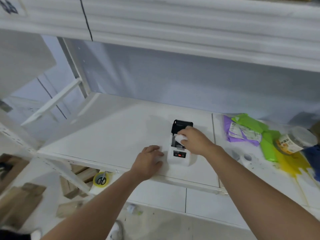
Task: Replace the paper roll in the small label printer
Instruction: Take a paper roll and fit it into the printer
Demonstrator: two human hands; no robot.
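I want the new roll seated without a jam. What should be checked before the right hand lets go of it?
1. Printer lid swung fully open: ok.
2. Left hand rests beside the label printer; whether it steadies it: cannot tell.
3. Right hand holding the paper roll over the open bay: ok.
4. Roll's unwinding direction: cannot tell, fingers cover it.
5. Old roll out of the bay: cannot tell, bay mostly hidden.
6. Printer sits flat on the white shelf: ok.

Smooth white plastic printer [180, 157]
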